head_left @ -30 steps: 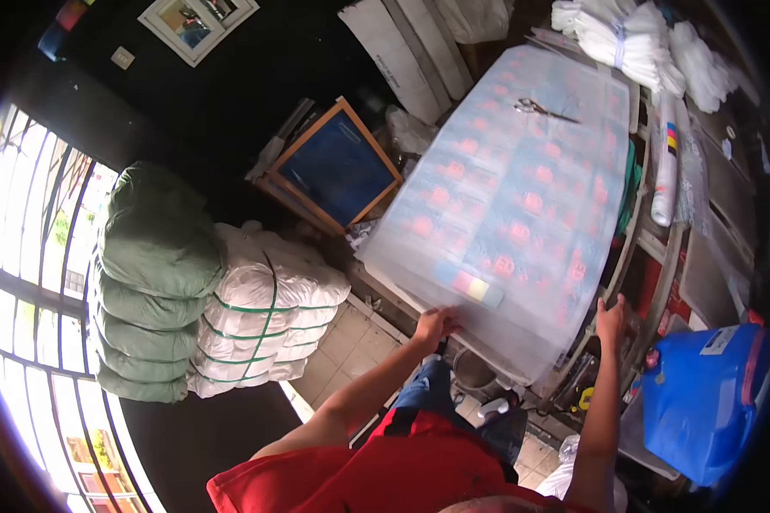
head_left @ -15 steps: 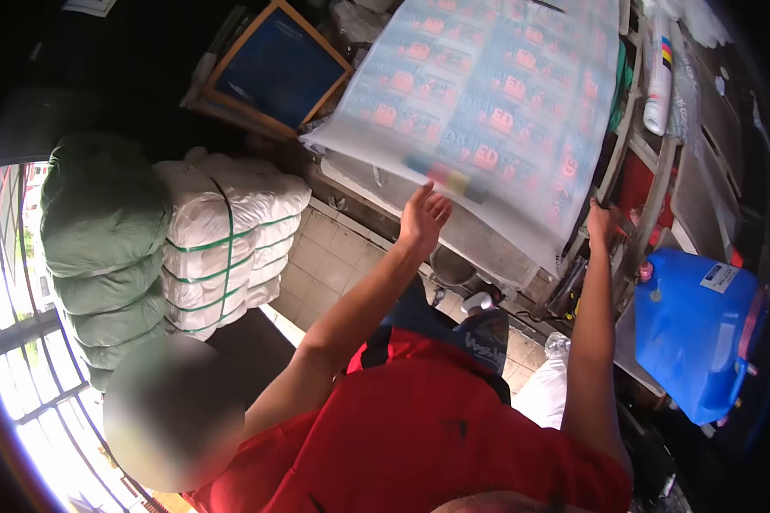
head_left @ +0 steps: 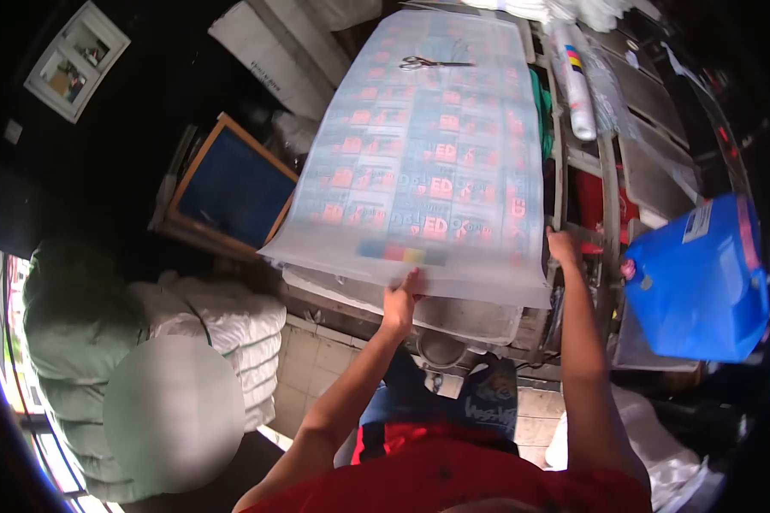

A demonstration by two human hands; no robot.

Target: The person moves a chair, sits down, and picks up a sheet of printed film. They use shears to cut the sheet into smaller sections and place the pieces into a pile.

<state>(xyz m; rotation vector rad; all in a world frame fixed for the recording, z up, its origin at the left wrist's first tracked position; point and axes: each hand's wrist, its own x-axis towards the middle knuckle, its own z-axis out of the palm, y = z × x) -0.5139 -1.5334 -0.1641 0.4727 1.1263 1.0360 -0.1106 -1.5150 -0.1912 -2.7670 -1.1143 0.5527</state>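
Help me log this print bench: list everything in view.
printed sheet: one, translucent, red-blue prints, centre.
scissors: one pair, silvery, sheet's far end.
framed screen: one, blue, leaning left of sheet.
roll: one, white, right of sheet.
jerrycan: one, blue, far right.
bales: several, white and green, lower left.
left hand: one, bare, sheet's near edge.
right hand: one, bare, sheet's near right corner.

Dark wall [head_left: 128, 154] with a framed picture [head_left: 75, 60]; pale tiled floor [head_left: 334, 363] below.
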